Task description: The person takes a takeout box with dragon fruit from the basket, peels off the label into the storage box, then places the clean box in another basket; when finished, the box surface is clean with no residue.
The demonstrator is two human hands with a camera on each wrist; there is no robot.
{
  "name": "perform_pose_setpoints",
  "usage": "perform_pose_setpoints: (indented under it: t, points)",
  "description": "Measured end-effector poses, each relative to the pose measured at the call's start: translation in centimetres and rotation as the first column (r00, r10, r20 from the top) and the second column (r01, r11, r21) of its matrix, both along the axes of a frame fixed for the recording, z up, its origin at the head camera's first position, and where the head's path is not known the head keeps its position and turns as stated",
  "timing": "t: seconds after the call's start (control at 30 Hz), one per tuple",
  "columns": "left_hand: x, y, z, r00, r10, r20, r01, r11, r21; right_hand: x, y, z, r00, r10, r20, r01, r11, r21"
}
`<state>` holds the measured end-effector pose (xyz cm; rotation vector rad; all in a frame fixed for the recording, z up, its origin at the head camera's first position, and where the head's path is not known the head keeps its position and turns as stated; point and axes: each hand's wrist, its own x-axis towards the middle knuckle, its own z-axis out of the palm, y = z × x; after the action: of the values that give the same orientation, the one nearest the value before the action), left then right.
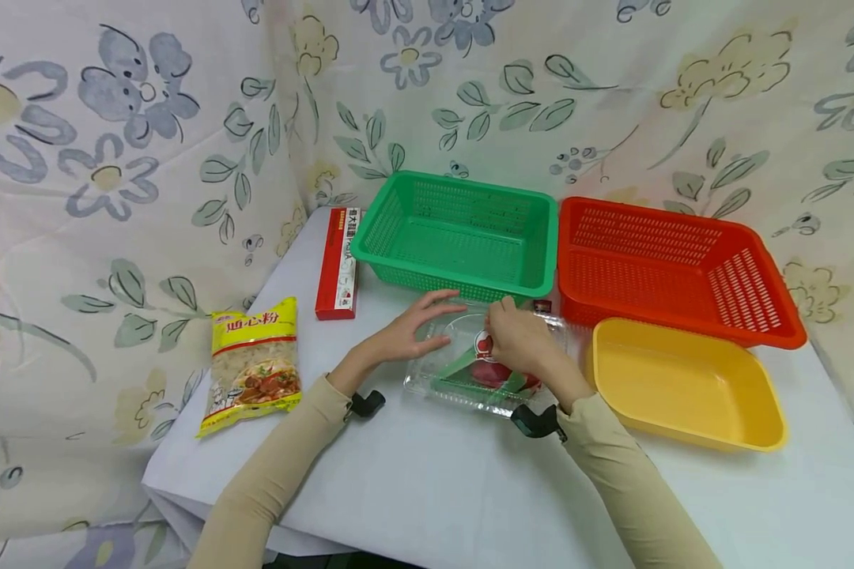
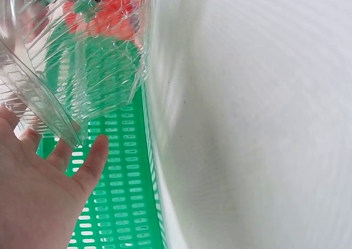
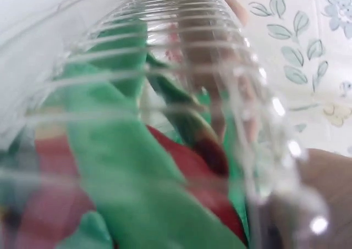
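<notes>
A clear plastic clamshell box (image 1: 427, 378) lies on the white-covered table, with dark red and green things inside and a round red-and-white sticker (image 1: 483, 348) on it. My right hand (image 1: 527, 340) is over the box, fingers curled at its far rim; the fingertips are hidden. My left hand (image 1: 406, 330) is at the box's left side, fingers spread and the thumb apart. In the left wrist view, the fingertips (image 2: 98, 150) of that hand are right at the ridged corner. Through the ridged wall in the right wrist view, a green strip (image 3: 126, 150) crosses dark red shapes.
Behind the box stand a green basket (image 1: 462, 280) and a red basket (image 1: 633, 312), with a yellow tub (image 1: 683, 379) at the right. A red-and-white carton (image 1: 338, 265) lies left of the green basket. Nearer the left edge is a yellow bag of macaroni (image 1: 255, 367).
</notes>
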<state>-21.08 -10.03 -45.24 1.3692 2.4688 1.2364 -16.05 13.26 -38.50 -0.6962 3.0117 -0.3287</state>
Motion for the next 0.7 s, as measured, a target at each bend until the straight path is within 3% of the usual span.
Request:
perform_pose_setpoints:
  t: [0.37, 0.57, 0.7]
  points:
    - [0.0, 0.3, 0.2, 1.0, -0.012, 0.008, 0.012, 1.0, 0.014, 0.1, 1.4, -0.3, 0.997, 0.078, -0.015, -0.079, 0.989, -0.121]
    - [-0.1, 0.4, 0.0, 1.0, -0.02, 0.001, 0.02, 0.999, 0.026, 0.0, 2.2, -0.3, 0.991, 0.134, 0.02, -0.123, 0.954, -0.272]
    - [0.0, 0.4, -0.2, 1.0, -0.023, -0.018, 0.024, 0.999, 0.032, 0.1, 2.3, -0.1, 0.988, 0.143, 0.055, -0.119, 0.944, -0.308]
